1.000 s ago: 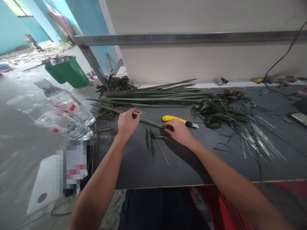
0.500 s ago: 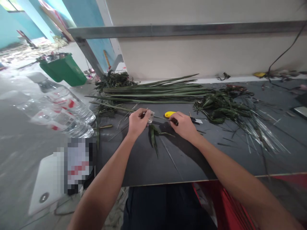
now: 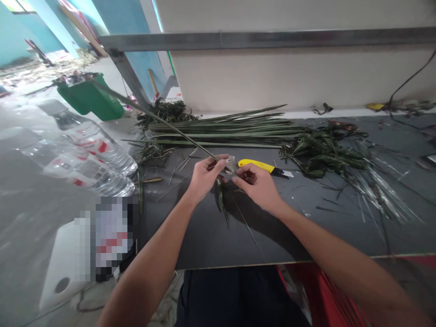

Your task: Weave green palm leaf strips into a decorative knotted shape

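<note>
My left hand [image 3: 207,176] is closed on a small clear piece [image 3: 230,164] and a long green leaf strip [image 3: 177,131], which rises to the upper left. Close to its right, my right hand [image 3: 256,184] has thumb and forefinger bent toward the clear piece; whatever lies between them is too small to make out. Beneath the left fingertips a folded green leaf [image 3: 220,197] hangs or lies over the dark table [image 3: 204,240]. Just behind the right hand lies a yellow cutter [image 3: 255,165] with its blade pointing right.
Long green leaves [image 3: 225,129] lie along the back of the table. A pile of woven leaf pieces [image 3: 323,147] and clear strips [image 3: 384,190] are at right. Water bottles [image 3: 98,168] stand at left, with a green bin [image 3: 90,100] beyond.
Both hands have come closer together, the right one moving off the strip's line. The strip now tilts steeply up to the left, and more of the yellow cutter shows.
</note>
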{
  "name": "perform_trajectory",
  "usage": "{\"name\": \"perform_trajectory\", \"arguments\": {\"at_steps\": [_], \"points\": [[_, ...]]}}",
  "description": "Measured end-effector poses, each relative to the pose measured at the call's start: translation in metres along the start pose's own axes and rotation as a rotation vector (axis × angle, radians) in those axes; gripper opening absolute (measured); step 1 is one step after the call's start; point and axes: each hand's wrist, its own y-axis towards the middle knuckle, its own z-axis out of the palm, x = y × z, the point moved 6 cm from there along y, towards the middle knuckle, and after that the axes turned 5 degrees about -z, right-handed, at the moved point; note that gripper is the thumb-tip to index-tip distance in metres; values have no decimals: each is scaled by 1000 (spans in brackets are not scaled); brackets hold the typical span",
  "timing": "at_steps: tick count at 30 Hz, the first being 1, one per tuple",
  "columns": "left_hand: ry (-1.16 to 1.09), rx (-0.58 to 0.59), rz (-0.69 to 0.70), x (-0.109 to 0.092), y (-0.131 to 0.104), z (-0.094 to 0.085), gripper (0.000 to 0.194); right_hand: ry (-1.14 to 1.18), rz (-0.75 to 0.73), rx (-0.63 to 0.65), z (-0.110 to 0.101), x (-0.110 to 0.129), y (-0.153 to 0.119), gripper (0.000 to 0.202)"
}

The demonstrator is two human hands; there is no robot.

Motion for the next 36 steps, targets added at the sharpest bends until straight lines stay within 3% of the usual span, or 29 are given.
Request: {"name": "perform_trajectory", "arguments": {"at_steps": [11, 24, 36], "points": [[5, 128, -15, 0, 1, 3, 63, 236, 225, 161, -9, -11, 2, 37], [-123, 132, -87, 6, 0, 5, 55, 167, 174, 84, -9, -5, -1, 27], [84, 204, -85, 2, -7, 16, 60, 201, 171, 3, -13, -13, 0, 28]]}}
